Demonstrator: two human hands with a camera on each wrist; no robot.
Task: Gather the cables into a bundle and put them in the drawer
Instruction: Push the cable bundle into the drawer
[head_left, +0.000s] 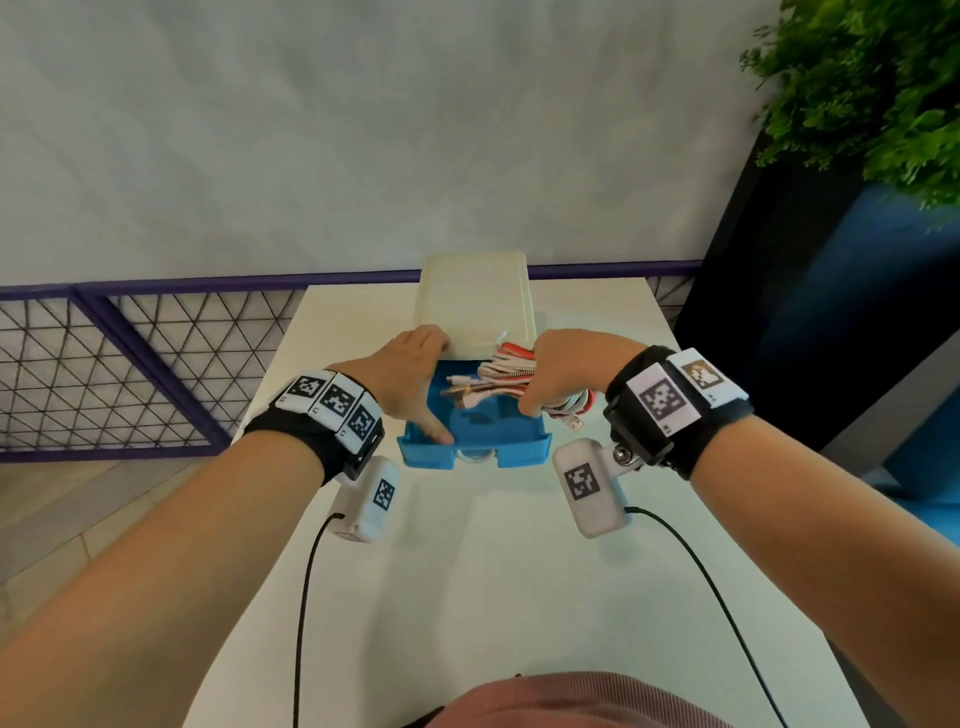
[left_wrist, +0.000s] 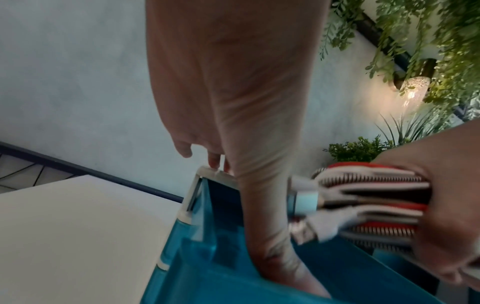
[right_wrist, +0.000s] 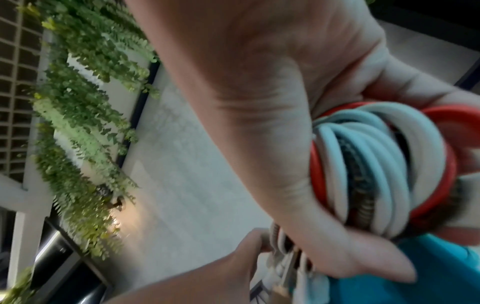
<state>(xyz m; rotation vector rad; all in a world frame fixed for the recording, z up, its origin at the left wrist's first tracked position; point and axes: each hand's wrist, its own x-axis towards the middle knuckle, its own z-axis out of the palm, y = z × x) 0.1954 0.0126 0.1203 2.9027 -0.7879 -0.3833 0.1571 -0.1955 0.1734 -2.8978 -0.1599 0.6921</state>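
Pink fabric (head_left: 561, 699) fills the near edge of the head view, with the white table (head_left: 467, 571) stretching away from it. Farther out, the blue drawer (head_left: 519, 449) stands pulled out of its cream case (head_left: 475, 301). My left hand (head_left: 415, 379) braces it with nothing clasped: fingers straight on the case's front edge, thumb lying along the drawer's left wall. My right hand (head_left: 566, 374) is clenched around the cable bundle (head_left: 506, 371) (red, white and braided loops), holding it over the drawer's right side, plug ends pointing left into the tray.

Risk, as I judge it: a few loops and a plug hang outside the right wall, below my palm. If the grip lets go like this, those coils could spring apart and drape over the rim, jamming the drawer when it is pushed in. The light case might also slide if the bracing hand lifts early.
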